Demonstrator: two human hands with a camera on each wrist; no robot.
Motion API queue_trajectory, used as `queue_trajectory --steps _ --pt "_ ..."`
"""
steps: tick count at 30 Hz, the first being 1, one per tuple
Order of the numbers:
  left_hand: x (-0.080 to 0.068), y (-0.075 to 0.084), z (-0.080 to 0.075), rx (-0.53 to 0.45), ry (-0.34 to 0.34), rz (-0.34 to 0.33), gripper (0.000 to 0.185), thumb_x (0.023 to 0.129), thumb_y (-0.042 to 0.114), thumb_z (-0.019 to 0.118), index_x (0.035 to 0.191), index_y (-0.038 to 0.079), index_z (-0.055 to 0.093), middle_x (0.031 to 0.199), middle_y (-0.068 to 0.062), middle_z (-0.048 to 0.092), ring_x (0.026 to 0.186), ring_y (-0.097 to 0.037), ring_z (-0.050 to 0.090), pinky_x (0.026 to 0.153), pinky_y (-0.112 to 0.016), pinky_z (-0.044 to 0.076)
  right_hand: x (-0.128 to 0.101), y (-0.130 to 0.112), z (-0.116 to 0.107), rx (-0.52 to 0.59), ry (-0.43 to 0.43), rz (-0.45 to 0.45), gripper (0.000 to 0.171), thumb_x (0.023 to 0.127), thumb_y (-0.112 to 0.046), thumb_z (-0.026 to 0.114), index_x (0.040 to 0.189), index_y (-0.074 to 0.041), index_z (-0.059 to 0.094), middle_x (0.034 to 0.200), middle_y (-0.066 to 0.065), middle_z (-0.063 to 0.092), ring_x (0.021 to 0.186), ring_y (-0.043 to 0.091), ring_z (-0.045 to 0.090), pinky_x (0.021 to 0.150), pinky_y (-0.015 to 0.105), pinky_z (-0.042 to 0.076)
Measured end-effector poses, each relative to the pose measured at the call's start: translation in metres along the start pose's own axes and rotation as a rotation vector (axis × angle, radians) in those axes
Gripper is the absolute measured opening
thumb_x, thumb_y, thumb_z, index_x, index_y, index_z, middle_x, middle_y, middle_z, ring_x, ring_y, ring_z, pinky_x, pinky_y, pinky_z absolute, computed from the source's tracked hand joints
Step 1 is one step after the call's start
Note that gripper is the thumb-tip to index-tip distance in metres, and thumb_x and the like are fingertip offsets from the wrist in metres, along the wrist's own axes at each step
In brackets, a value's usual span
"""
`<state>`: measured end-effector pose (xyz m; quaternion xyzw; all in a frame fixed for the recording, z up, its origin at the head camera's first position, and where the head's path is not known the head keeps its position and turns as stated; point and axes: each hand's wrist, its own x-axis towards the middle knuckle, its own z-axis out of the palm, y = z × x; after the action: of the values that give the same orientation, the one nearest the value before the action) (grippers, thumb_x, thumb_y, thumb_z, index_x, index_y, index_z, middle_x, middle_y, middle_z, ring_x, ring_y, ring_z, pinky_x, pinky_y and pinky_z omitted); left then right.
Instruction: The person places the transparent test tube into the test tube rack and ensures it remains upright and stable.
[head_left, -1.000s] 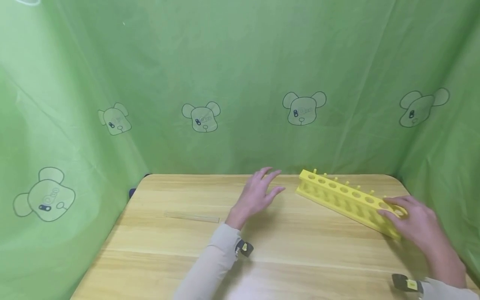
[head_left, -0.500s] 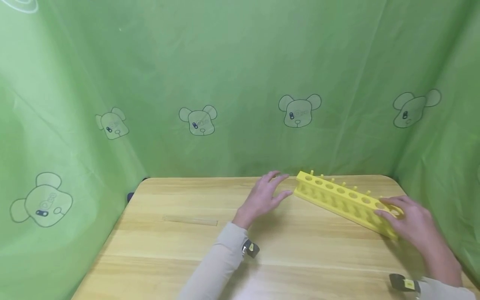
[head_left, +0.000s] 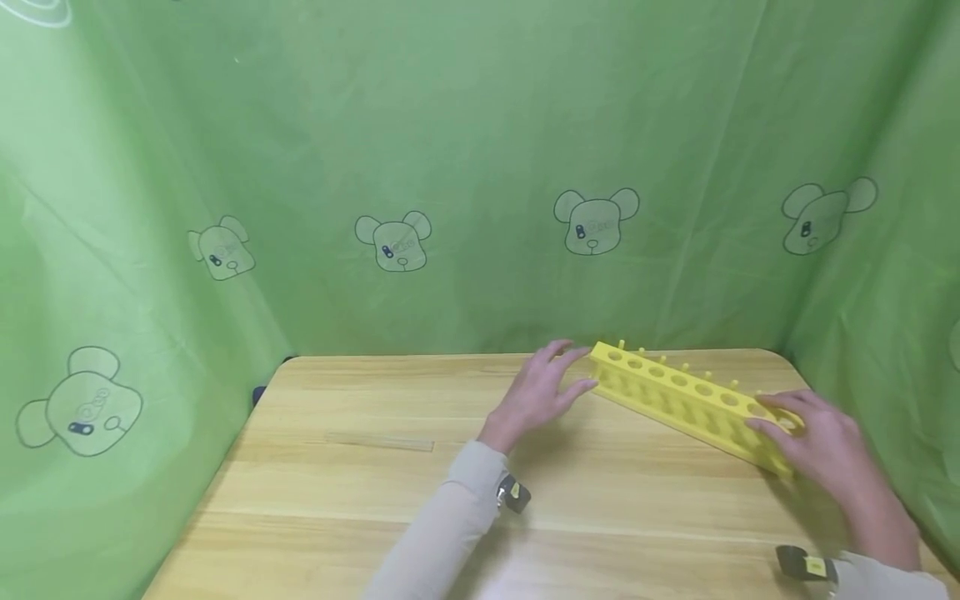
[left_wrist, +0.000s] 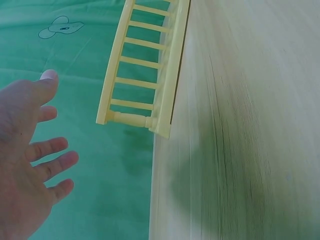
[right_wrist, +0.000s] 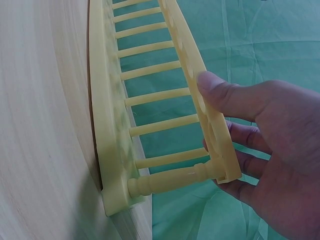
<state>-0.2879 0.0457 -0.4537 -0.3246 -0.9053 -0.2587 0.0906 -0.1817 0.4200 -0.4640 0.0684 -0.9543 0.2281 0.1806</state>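
Note:
A yellow test tube rack [head_left: 682,400] with a row of round holes and short pegs stands slantwise on the right of the table. My right hand [head_left: 825,442] grips its near right end, thumb on one side of the top bar and fingers curled round the other, as the right wrist view shows. Close to the rack's far left end is my left hand [head_left: 536,390], fingers spread and slightly bent. In the left wrist view a gap separates the left hand [left_wrist: 30,150] from the rack [left_wrist: 140,65]. On the left lies a thin clear tube [head_left: 381,441].
The wooden table [head_left: 337,533] has its far edge just behind the rack. Green curtains [head_left: 465,125] printed with bear heads surround it at the back and sides. A small dark object [head_left: 258,394] shows at the table's left edge.
My left hand has moved right and slightly away from me, up to the rack's left end. The right hand keeps its grip on the rack. The head view has shifted slightly.

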Motion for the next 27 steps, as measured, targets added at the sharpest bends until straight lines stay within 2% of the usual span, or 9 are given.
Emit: queue_trajectory --steps 6,14,22,27 --pt "0.004 0.006 0.0 -0.012 -0.018 -0.01 0.059 0.103 0.056 0.052 0.155 0.027 0.044 0.163 -0.003 0.036 0.145 -0.025 0.041 0.117 -0.046 0.039 0.0 0.0 0.0 0.004 0.005 -0.003 0.047 0.092 -0.024 0.079 0.126 0.004 0.064 0.126 0.033 0.056 0.105 0.062 0.051 0.084 0.082 0.038" --pt "0.01 0.008 0.0 -0.017 -0.045 0.002 0.06 0.103 0.052 0.056 0.155 0.024 0.045 0.161 -0.004 0.038 0.144 -0.025 0.041 0.117 -0.045 0.04 0.001 -0.005 0.002 0.022 -0.009 0.021 0.048 0.093 -0.026 0.078 0.128 0.004 0.063 0.129 0.032 0.056 0.11 0.063 0.049 0.087 0.083 0.035" --pt "0.023 0.015 0.004 -0.037 -0.087 0.002 0.061 0.103 0.055 0.053 0.156 0.027 0.043 0.165 -0.005 0.032 0.149 -0.024 0.034 0.117 -0.045 0.04 0.002 -0.008 0.0 0.022 -0.024 0.033 0.049 0.094 -0.027 0.077 0.129 0.005 0.062 0.131 0.033 0.054 0.111 0.064 0.048 0.087 0.083 0.036" --pt "0.031 0.021 0.006 -0.023 -0.106 -0.002 0.061 0.103 0.054 0.054 0.156 0.026 0.044 0.165 -0.003 0.032 0.148 -0.024 0.035 0.117 -0.044 0.04 0.002 -0.007 -0.002 0.016 -0.034 0.037 0.05 0.095 -0.029 0.076 0.13 0.004 0.061 0.132 0.033 0.053 0.111 0.064 0.047 0.087 0.084 0.034"
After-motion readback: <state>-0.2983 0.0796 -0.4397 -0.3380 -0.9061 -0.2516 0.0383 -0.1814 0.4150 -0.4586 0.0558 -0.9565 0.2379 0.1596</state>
